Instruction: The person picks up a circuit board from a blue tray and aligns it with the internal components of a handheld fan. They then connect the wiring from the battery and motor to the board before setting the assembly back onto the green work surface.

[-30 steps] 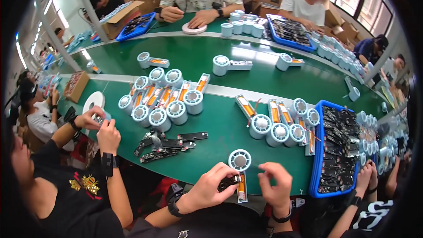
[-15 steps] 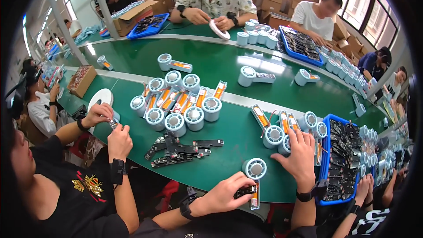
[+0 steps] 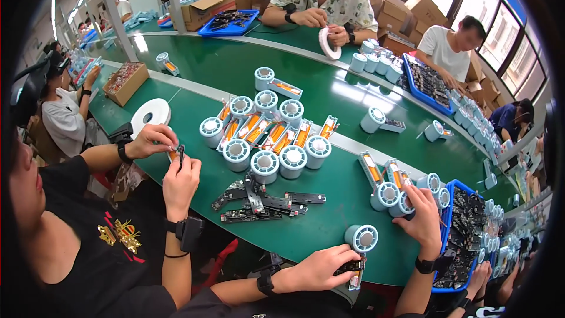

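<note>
My left hand (image 3: 322, 268) pinches a black circuit board (image 3: 349, 267) over the open handle of a light-blue handheld fan (image 3: 361, 239). That fan lies near the table's front edge, and part of its orange battery shows below the board. To the right, my right hand (image 3: 419, 219) curls its thumb and fingers round the round head of another light-blue fan (image 3: 402, 205), which stands in a small group. My fingers partly cover its handle. A loose pile of black circuit boards (image 3: 256, 201) lies left of my left hand.
Several open fans (image 3: 265, 162) with orange batteries cluster mid-table. A blue tray (image 3: 448, 224) of boards stands right of my right hand. At my left a co-worker's hands (image 3: 176, 171) hold a small part beside a white reel (image 3: 150, 113). More fans lie on the green belt (image 3: 218, 65).
The whole view has shifted, moving the scene right and down. My right hand's fingers have drawn closer round the fan. My left hand keeps the circuit board at the fan handle.
</note>
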A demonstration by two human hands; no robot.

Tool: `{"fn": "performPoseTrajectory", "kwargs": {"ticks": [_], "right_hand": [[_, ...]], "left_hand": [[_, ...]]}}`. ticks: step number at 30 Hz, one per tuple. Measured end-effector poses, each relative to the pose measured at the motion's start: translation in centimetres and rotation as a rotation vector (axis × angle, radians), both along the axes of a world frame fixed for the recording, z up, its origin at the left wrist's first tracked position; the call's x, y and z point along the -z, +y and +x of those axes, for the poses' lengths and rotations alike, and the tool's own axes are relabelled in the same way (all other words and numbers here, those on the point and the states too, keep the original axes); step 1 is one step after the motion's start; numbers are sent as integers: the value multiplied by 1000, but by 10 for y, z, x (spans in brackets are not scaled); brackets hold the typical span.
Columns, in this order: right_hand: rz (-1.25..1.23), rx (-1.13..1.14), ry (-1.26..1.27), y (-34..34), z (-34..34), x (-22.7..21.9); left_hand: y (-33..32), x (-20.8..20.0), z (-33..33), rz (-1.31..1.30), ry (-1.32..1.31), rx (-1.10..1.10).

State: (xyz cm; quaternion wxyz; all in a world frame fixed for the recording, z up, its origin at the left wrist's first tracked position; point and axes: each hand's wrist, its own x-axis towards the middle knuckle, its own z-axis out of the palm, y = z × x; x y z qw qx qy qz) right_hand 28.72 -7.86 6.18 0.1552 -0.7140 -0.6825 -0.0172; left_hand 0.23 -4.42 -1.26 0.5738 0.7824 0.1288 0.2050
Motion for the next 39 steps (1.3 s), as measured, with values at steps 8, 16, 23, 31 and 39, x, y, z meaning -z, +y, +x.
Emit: {"fn": "performPoseTrajectory", "kwargs": {"ticks": [8,16,23,31,39], "right_hand": [[82,-164,33,45,-16,14],[17,-224,79,72,-71,20],[-7,-49,91,51,-69,12],[-165,45,448,73,-57,15],[135,35,196,36,-13,30]], "left_hand": [[2,2,0,123,-11,-28],[3,8,8,125,-45,-32],[3,9,-3,138,-5,-81],[-5,5,4,67,-97,-19],[9,2,3,116,2,-35]]}}
